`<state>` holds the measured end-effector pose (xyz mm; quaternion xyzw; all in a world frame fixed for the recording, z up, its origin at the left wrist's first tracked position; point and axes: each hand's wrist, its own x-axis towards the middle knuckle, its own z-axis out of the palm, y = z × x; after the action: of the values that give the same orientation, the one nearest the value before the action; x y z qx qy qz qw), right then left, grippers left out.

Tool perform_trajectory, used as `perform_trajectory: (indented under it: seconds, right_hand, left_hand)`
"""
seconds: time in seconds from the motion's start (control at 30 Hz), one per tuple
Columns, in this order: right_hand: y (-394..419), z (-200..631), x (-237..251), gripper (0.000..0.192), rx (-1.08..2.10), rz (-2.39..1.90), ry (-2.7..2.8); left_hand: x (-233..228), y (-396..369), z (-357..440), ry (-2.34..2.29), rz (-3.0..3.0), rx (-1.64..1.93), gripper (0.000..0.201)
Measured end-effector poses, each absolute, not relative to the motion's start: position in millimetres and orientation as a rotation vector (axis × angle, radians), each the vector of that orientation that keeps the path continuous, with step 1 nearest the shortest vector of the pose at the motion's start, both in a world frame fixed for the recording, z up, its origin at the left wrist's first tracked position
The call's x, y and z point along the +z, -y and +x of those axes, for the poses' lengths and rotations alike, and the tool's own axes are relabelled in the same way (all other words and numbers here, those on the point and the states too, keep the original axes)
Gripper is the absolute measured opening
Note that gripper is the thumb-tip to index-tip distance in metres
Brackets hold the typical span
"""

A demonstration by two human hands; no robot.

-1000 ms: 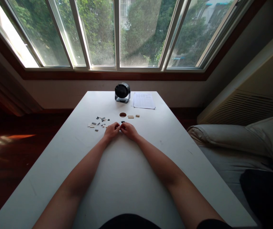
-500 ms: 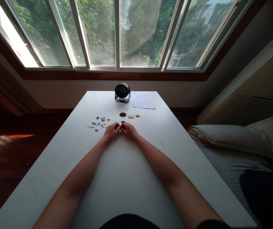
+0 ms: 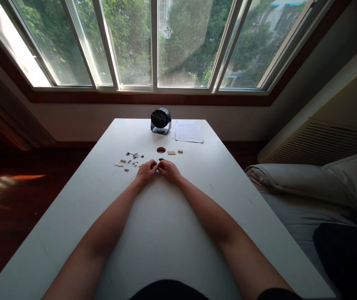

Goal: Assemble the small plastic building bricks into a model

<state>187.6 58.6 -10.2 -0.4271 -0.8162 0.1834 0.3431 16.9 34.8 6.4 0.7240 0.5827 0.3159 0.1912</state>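
Head cam is looking down a long white table (image 3: 166, 233) pushed up against a big window. Both forearms stretch out along it and the hands meet about halfway up the tabletop. The left hand (image 3: 146, 171) and right hand (image 3: 169, 171) are curled in toward each other, fingertips nearly touching, pinching some tiny dark piece (image 3: 157, 166) between them. It's too small to say exactly what it is, and I honestly can't tell which hand really has the grip on it, but both are closed down narrow on that spot, resting low on the table.

Just left of the hands and a bit further out there's a scatter of small building-block bits (image 3: 128, 159), grey, dark and pale ones, spread loosely and not touching each other much. Right beyond the fingertips sits another small dark piece (image 3: 161, 159). A little past that, a round brown disc (image 3: 161, 150), and beside it to the right two tan studded plates (image 3: 174, 152), one longer, one short.

At the far end of the table there's a small black desk fan (image 3: 161, 120) and a printed sheet of paper (image 3: 188, 132) just beside it on the right. Off to the right of the table, a bed with a pale pillow (image 3: 315, 179).
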Motion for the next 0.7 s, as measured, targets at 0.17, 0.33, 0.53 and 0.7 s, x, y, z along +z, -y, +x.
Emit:
perform_trajectory:
  seconds: [0.17, 0.33, 0.53, 0.7]
  right_hand:
    - [-59.3, 187.3, -11.2, 0.004, 0.476, -1.102, 2.123]
    - [-59.9, 187.3, -11.6, 0.004, 0.469, -1.09, 2.126]
    - [-60.6, 187.8, -12.0, 0.005, 0.469, -1.097, 2.129]
    - [-60.5, 187.8, -12.6, 0.004, 0.467, -1.093, 2.13]
  left_hand:
    - [4.0, -36.3, 16.6, -1.636, 2.04, 0.899, 0.019]
    - [4.4, -36.2, 16.7, -1.632, 2.042, 0.889, 0.02]
    - [7.0, -34.9, 17.1, -1.639, 2.033, 0.872, 0.019]
    - [7.9, -34.3, 17.5, -1.639, 2.03, 0.873, 0.019]
